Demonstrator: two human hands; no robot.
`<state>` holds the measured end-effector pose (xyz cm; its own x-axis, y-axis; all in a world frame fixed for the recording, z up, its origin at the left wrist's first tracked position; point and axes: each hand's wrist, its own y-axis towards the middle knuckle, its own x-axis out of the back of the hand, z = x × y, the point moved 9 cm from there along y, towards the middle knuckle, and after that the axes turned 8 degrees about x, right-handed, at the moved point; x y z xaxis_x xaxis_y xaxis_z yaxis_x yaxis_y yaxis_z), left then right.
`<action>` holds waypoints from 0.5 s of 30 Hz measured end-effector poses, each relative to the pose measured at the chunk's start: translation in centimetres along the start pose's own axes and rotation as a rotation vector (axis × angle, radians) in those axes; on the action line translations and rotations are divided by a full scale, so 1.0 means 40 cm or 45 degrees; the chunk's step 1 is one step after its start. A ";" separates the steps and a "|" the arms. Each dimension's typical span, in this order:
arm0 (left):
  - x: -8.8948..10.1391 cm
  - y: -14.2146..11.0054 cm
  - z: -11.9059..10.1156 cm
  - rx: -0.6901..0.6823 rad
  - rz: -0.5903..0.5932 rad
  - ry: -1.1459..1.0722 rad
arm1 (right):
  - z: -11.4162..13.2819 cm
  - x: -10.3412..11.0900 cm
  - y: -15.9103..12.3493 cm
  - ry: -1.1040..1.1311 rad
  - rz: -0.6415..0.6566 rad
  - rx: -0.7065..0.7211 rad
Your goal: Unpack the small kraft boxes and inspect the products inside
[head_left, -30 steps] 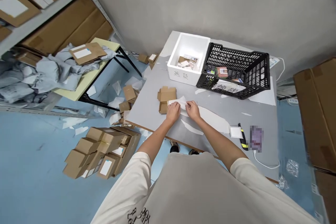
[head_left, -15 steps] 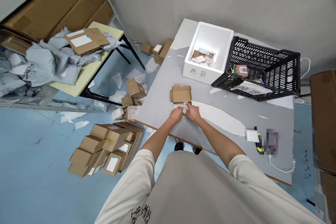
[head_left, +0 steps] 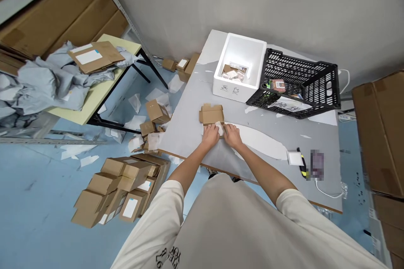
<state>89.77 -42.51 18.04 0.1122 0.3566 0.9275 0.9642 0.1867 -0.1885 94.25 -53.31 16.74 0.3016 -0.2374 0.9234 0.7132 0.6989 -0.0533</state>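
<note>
A small cardboard box [head_left: 212, 114] lies on the grey table with its flapped lid raised on the far side. White wrapping [head_left: 220, 127] shows in its near part, between my hands; what is inside is hidden. My left hand [head_left: 210, 135] is closed over the box's left part, its curled fingers at the wrapping. From the right, my right hand [head_left: 232, 135] grips the box's side with bent fingers. Both palms face down, and the fingertips are partly hidden.
Behind the box stand a white foam box [head_left: 235, 90] with small packs and a black crate [head_left: 299, 109]. A white square item [head_left: 295, 158] and a blurred object [head_left: 317, 164] lie at right. Cardboard boxes [head_left: 104, 183] cover floor at left, near a yellow table [head_left: 74, 113] of grey bags.
My hands have shifted from pinching the white wrapping at the front to covering the box's left and right sides. The view has turned slightly to the right.
</note>
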 end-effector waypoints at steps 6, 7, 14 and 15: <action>0.024 0.005 -0.202 -0.192 -0.109 -0.055 | -0.136 0.078 -0.122 0.058 -0.124 -0.097; 0.014 0.005 -0.245 -0.227 -0.105 -0.054 | -0.170 0.090 -0.153 0.062 -0.132 -0.125; -0.117 -0.015 -0.579 -0.414 0.004 -0.048 | -0.453 0.175 -0.425 0.047 -0.161 -0.337; -0.140 -0.020 -0.630 -0.436 0.016 -0.051 | -0.498 0.188 -0.468 0.049 -0.168 -0.367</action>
<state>94.43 -67.74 21.13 0.1219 0.3941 0.9109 0.9883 -0.1335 -0.0745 95.80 -81.62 17.12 0.2144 -0.3421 0.9149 0.8959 0.4420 -0.0447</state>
